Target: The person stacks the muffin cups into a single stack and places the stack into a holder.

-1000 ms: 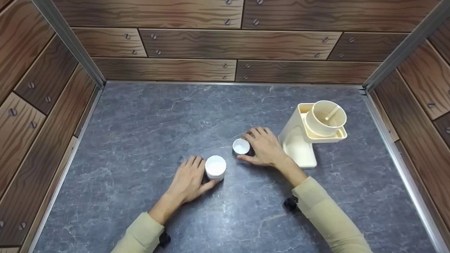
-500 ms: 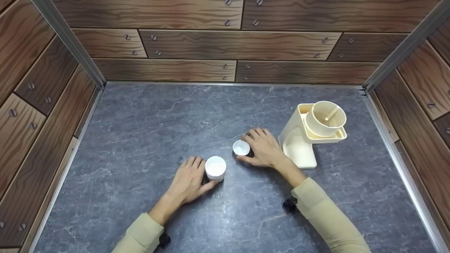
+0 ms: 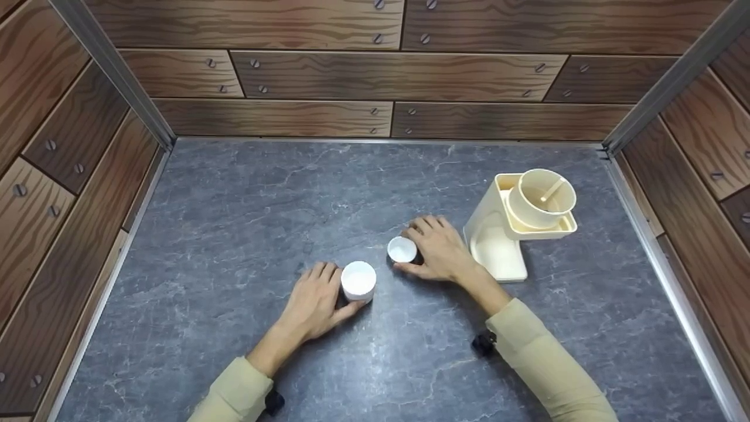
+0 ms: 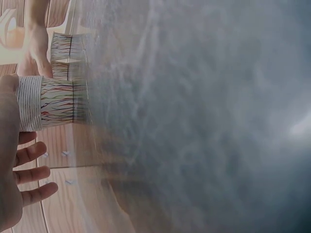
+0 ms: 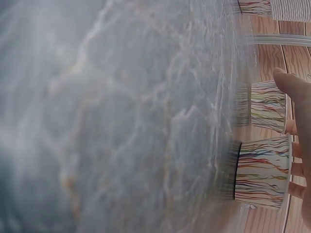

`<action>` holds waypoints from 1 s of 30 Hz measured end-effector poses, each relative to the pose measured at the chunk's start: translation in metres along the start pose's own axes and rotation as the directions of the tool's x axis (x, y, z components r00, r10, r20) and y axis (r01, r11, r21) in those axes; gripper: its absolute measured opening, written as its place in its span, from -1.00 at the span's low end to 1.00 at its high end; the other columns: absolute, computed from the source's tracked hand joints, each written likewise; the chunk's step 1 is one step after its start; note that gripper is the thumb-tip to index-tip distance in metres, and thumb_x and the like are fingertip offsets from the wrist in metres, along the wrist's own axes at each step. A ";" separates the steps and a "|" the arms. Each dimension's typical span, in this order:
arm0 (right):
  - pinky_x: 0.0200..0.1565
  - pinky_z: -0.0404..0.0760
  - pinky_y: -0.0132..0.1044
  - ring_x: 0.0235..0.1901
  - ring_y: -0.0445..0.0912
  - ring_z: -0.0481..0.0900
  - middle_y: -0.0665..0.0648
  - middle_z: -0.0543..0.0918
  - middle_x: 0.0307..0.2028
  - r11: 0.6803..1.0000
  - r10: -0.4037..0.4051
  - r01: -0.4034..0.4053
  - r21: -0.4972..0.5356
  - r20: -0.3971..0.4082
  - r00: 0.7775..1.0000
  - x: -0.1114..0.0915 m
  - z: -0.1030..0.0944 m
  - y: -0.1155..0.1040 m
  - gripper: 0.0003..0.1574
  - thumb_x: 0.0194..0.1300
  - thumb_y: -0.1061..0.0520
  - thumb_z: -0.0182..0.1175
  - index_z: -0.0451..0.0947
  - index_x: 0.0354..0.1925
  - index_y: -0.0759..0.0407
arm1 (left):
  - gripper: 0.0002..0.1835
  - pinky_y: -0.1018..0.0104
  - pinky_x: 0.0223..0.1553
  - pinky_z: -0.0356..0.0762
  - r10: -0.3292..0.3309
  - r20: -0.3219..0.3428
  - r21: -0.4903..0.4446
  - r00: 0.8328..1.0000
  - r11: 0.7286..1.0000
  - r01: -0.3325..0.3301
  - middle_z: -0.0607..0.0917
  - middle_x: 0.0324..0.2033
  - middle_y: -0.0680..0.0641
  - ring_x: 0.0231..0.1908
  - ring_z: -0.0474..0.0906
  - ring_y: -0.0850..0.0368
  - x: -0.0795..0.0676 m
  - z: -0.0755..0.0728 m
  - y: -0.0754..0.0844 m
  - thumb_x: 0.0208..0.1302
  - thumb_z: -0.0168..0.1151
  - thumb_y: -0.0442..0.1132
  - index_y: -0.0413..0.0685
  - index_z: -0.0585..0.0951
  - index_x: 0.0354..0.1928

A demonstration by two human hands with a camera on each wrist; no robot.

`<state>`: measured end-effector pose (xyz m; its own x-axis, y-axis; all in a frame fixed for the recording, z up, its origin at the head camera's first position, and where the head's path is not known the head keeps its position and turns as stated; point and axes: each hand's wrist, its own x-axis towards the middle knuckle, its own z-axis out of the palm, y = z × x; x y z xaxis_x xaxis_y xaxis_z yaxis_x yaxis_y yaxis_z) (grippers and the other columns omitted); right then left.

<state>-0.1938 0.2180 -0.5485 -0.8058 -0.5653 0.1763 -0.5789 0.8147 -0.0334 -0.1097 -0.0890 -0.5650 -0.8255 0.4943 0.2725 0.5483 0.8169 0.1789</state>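
Note:
My left hand (image 3: 313, 299) is curled round a stack of white paper cups (image 3: 358, 282) standing on the tabletop. In the left wrist view, the stacked rims (image 4: 29, 103) lie between thumb and index finger, while the other fingers are spread. To the right, my right hand (image 3: 439, 249) holds a shorter paper cup (image 3: 402, 250), with the thumb at its near side and fingertips at its far side. The right wrist view has two upright cups with coloured streaks: a nearer paper cup (image 5: 262, 172) and a farther paper cup (image 5: 268, 107). From the head, only one shows; the palm may hide the other.
A cream plastic stand (image 3: 498, 252) is just right of my right hand. On its top sits a round cream container (image 3: 542, 199) with a bar inside. Wood-patterned walls (image 3: 328, 76) enclose the dark marbled tabletop (image 3: 263, 205) at the back and sides.
My right hand and the cup at it have shifted slightly toward the person. The left hand and the stack look unchanged; the head view has tilted a little.

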 end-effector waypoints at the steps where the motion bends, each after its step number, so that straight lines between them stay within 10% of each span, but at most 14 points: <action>1: 0.33 0.51 0.14 0.23 0.16 0.58 0.20 0.66 0.15 1.000 -0.001 0.001 0.003 -0.001 1.000 0.000 0.000 0.000 -0.06 0.21 -0.63 0.22 0.63 0.17 0.05 | -0.19 -0.01 0.08 0.66 0.000 0.001 0.001 1.000 1.000 0.000 0.65 -0.02 -0.11 0.02 0.58 -0.04 0.000 0.000 0.000 0.38 0.06 0.51 -0.13 0.58 0.15; 30: 0.19 0.58 0.07 0.12 0.10 0.61 0.13 0.69 0.04 0.996 -0.083 0.086 0.014 -0.162 0.983 -0.007 -0.023 -0.017 -0.14 0.12 -0.58 0.36 0.66 0.08 0.01 | -0.19 0.00 0.06 0.68 0.009 -0.003 0.042 1.000 0.999 -0.009 0.67 -0.05 -0.11 -0.01 0.60 -0.03 -0.001 0.000 0.000 0.39 0.04 0.51 -0.13 0.59 0.12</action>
<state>-0.1751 0.2112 -0.5266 -0.7243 -0.6027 0.3350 -0.6480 0.7610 -0.0319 -0.1087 -0.0891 -0.5649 -0.8199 0.5012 0.2767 0.5499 0.8240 0.1368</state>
